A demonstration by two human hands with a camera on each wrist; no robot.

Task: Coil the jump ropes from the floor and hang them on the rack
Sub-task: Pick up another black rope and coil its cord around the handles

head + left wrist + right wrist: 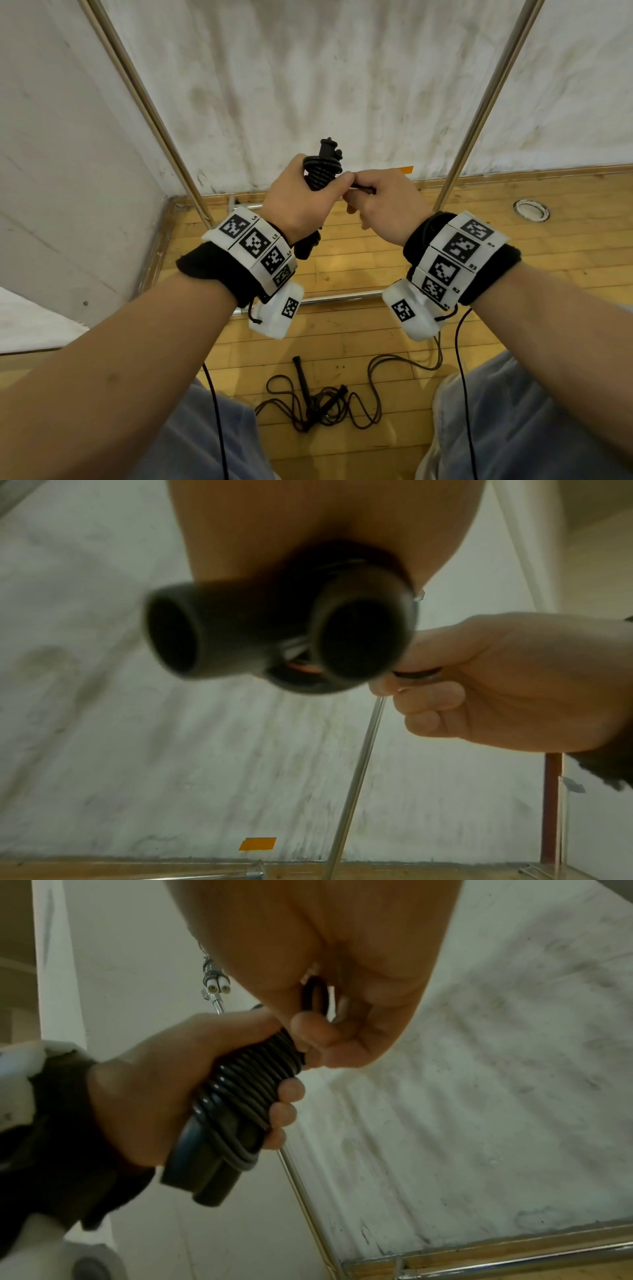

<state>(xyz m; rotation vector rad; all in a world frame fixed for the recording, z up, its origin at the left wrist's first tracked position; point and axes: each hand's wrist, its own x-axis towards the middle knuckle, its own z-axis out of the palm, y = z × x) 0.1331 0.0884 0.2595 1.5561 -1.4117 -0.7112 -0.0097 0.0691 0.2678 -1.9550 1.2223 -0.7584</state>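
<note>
My left hand (301, 202) grips a black jump rope bundle (322, 168): two handles side by side with the cord wound tightly around them (246, 1085). The handle ends (274, 639) point down toward the left wrist camera. My right hand (380, 202) pinches a short loop of the cord (313, 999) right beside the bundle. A second black jump rope (322, 401) lies loose and tangled on the wooden floor between my knees. The metal rack's two uprights (154, 113) (486, 102) rise in front of me.
A grimy white wall (325, 68) stands behind the rack, meeting another wall in a corner at the left. The rack's base bar (342, 296) crosses the wood floor. A round floor fitting (531, 210) sits at the right. An orange tape mark (257, 843) is on the wall.
</note>
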